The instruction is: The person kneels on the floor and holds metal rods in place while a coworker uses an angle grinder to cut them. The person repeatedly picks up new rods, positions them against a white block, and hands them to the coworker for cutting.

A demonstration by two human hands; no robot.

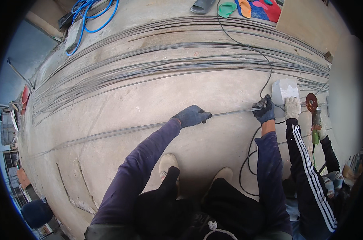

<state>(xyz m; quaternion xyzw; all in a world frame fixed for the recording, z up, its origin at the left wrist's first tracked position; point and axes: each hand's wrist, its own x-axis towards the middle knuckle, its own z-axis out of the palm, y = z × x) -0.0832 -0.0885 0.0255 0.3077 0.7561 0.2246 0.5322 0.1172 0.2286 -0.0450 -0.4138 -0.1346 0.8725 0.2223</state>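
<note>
A thin bundle of long metal rods (234, 112) runs from the far left across the floor to the right. My left hand (191, 116), in a dark blue work glove, is closed around the bundle near its middle. Farther right, my right hand (264, 111), gloved alike, grips the same rods near a white block (286, 90). Beside it, a co-worker's white-gloved hand (293, 107) presses against that block. The co-worker's other gloved hand (322, 132) holds a green angle grinder (315, 122) with a reddish-brown disc, just right of the block.
Several long bundles of rods (181, 66) lie across the concrete floor ahead. A black cable (270, 66) crosses them and loops by my right arm. Blue hose (84, 20) lies at far left; sandals (227, 9) and a board (305, 24) are at far right.
</note>
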